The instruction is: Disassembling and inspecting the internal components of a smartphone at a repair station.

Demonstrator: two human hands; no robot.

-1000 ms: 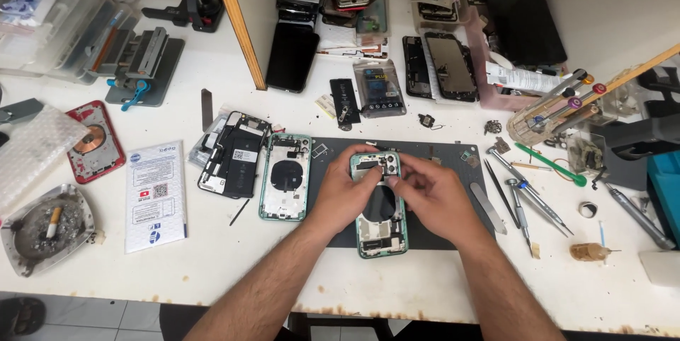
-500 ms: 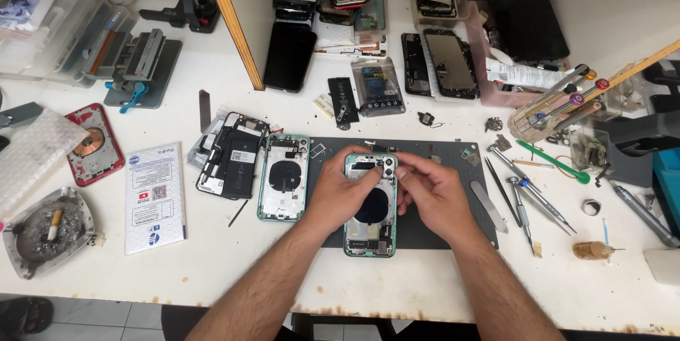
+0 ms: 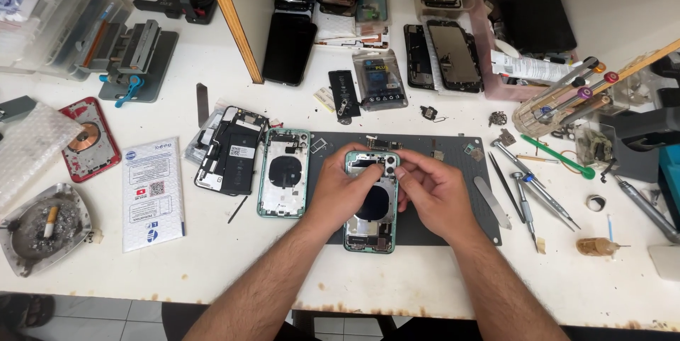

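Note:
An opened green phone housing [image 3: 371, 206] lies on a dark work mat [image 3: 464, 171] in the middle of the white bench. My left hand [image 3: 344, 186] grips the housing's upper left edge. My right hand [image 3: 431, 191] pinches at the camera corner at its top right; whether anything is between the fingertips is hidden. A second green phone housing [image 3: 285, 171] with a round black coil lies just left of the mat. Left of that lies a black phone assembly [image 3: 234, 150].
Screwdrivers and tweezers [image 3: 528, 189] lie right of the mat, with a green pry tool [image 3: 559, 157]. Several phones and screens [image 3: 446, 54] sit at the back. A leaflet [image 3: 152, 192], an ashtray [image 3: 39, 224] and a red phone back [image 3: 88, 139] lie at left. A wooden post [image 3: 230, 19] stands behind.
Both hands and the green housing have shifted slightly. My right fingers have closed in on the camera corner.

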